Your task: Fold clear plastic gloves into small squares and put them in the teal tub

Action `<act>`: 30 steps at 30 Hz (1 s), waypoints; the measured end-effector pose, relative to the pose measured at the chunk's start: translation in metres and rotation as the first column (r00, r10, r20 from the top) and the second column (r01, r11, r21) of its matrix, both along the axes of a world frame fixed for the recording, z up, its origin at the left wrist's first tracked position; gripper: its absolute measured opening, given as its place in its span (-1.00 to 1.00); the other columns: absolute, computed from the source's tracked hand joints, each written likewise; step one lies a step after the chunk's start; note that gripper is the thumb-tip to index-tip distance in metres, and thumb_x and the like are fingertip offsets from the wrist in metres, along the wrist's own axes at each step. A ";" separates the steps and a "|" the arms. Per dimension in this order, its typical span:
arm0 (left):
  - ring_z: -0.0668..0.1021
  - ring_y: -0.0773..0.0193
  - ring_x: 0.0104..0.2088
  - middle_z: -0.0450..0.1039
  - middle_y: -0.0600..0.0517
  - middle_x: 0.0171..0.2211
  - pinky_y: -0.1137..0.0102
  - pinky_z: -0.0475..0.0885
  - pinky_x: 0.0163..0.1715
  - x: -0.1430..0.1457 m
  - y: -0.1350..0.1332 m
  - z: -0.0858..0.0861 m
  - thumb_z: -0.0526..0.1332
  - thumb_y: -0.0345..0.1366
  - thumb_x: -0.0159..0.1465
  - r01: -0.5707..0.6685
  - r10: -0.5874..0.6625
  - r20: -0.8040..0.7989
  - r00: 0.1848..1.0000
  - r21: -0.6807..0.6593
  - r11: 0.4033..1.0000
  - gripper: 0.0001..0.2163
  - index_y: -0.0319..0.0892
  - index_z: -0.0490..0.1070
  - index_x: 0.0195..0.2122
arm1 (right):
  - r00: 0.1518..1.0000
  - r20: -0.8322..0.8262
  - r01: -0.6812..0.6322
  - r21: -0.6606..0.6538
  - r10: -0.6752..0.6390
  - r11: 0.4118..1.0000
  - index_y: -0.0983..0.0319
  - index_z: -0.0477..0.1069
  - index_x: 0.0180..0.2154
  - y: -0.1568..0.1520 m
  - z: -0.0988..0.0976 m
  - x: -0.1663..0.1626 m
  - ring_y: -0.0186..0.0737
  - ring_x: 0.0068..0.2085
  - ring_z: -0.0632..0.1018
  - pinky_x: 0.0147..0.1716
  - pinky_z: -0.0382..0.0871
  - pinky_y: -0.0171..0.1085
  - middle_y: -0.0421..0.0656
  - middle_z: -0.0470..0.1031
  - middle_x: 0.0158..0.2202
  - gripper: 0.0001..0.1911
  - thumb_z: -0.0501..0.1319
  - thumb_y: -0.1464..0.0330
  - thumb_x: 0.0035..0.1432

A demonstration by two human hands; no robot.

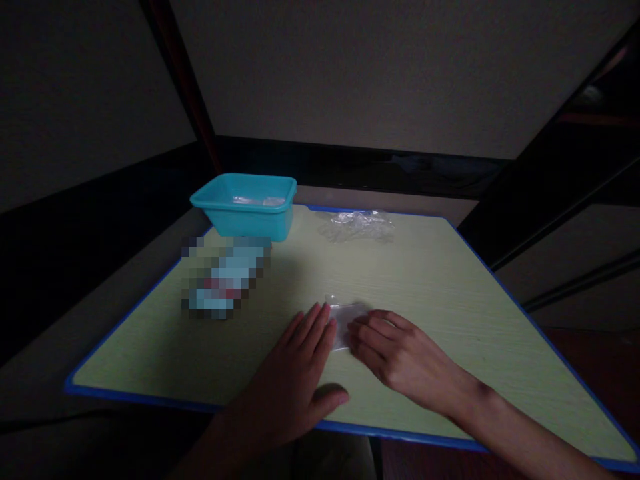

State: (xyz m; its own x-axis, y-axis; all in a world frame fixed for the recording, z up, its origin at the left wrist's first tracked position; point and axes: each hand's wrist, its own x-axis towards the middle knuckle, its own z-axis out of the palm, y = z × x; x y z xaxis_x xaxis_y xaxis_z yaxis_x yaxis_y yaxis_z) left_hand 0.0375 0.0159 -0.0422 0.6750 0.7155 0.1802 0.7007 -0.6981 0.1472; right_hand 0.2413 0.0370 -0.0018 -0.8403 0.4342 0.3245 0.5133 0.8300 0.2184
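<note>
One small clear bag [343, 319] lies on the worktop [430, 273]. Left hand [295, 373]: fingers straight, nearly together, thumb apart, at its left edge. Right hand [395, 347]: fingers curled over its right; pinch cannot be told. Uneven pressure could crease it.

Head-worn view, facing forward and down, hands [299, 377] close.

The left hand [295, 380] lies flat, fingers outstretched, at the left edge of a small clear plastic piece [345, 315] on a blue-edged table [440, 273]; the right hand [400, 353] rests bent fingers on its right side. Beyond are crumpled clear plastic [359, 229], a turquoise basin [245, 219] and a pixelated pale-blue object [235, 272].
</note>
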 end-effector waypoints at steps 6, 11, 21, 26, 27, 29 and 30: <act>-0.09 -0.01 0.29 -0.14 -0.30 0.28 0.09 0.05 0.19 0.000 0.000 -0.001 0.15 -0.05 0.19 0.003 -0.003 -0.015 1.000 0.014 1.000 -0.31 -0.38 -0.03 0.22 | 0.998 0.039 -0.046 0.054 0.044 0.997 0.32 0.45 -0.46 -0.001 -0.006 -0.008 -0.19 -0.41 0.45 -0.43 0.31 -0.22 -0.11 0.50 -0.45 -0.89 0.18 0.52 0.08; -0.08 -0.01 0.29 -0.14 -0.29 0.28 0.08 0.06 0.18 0.000 0.000 0.000 0.14 -0.04 0.20 -0.005 0.005 -0.013 1.000 -0.005 1.000 -0.31 -0.37 -0.04 0.22 | 0.998 0.047 -0.052 0.075 0.048 0.996 0.33 0.45 -0.45 -0.001 -0.007 -0.006 -0.21 -0.43 0.46 -0.47 0.29 -0.23 -0.07 0.52 -0.44 -0.84 0.12 0.55 0.10; -0.03 0.00 0.28 -0.08 -0.24 0.28 0.06 0.09 0.17 0.001 0.002 0.005 0.15 -0.08 0.20 -0.010 0.014 0.050 0.999 -0.079 0.997 -0.37 -0.32 0.02 0.21 | 0.998 0.051 -0.045 -0.004 0.045 0.999 0.32 0.48 -0.40 -0.001 -0.007 -0.006 -0.19 -0.42 0.50 -0.44 0.37 -0.21 -0.05 0.54 -0.42 -0.73 0.02 0.60 0.14; 0.17 0.04 0.22 0.17 -0.15 0.19 0.06 0.17 0.14 0.001 0.010 0.010 0.18 -0.27 0.20 -0.035 0.052 0.148 0.988 -0.115 0.993 -0.61 -0.23 0.27 0.06 | 0.997 -0.074 0.006 -0.236 -0.024 0.972 0.32 0.48 -0.34 0.001 0.000 -0.004 -0.20 -0.39 0.53 -0.40 0.41 -0.22 -0.06 0.54 -0.41 -0.73 0.00 0.56 0.18; 0.22 0.05 0.19 0.23 -0.13 0.15 0.05 0.17 0.14 0.001 0.013 0.010 0.19 -0.33 0.19 -0.048 0.069 0.184 0.980 -0.117 0.992 -0.67 -0.20 0.33 0.00 | 0.990 -0.129 0.008 -0.331 -0.053 0.944 0.33 0.48 -0.32 0.001 0.002 -0.003 -0.21 -0.37 0.54 -0.38 0.42 -0.24 -0.06 0.54 -0.38 -0.73 0.00 0.54 0.19; 0.31 0.08 0.12 0.36 -0.08 0.05 0.04 0.15 0.13 0.002 0.017 0.011 0.17 -0.41 0.18 -0.064 0.101 0.284 0.953 -0.139 0.988 -0.80 -0.17 0.42 -0.15 | 0.958 -0.252 -0.018 -0.529 -0.136 0.849 0.32 0.48 -0.28 0.000 0.006 -0.002 -0.25 -0.35 0.54 -0.37 0.42 -0.28 -0.08 0.54 -0.35 -0.74 0.01 0.51 0.18; 0.35 0.10 0.08 0.41 -0.06 -0.01 0.04 0.16 0.12 0.003 0.018 0.012 0.15 -0.44 0.19 -0.060 0.115 0.349 0.930 -0.165 0.984 -0.85 -0.17 0.45 -0.24 | 0.933 -0.310 -0.046 -0.609 -0.184 0.792 0.31 0.48 -0.28 -0.001 0.008 -0.002 -0.28 -0.37 0.53 -0.39 0.41 -0.30 -0.10 0.54 -0.36 -0.74 0.02 0.51 0.17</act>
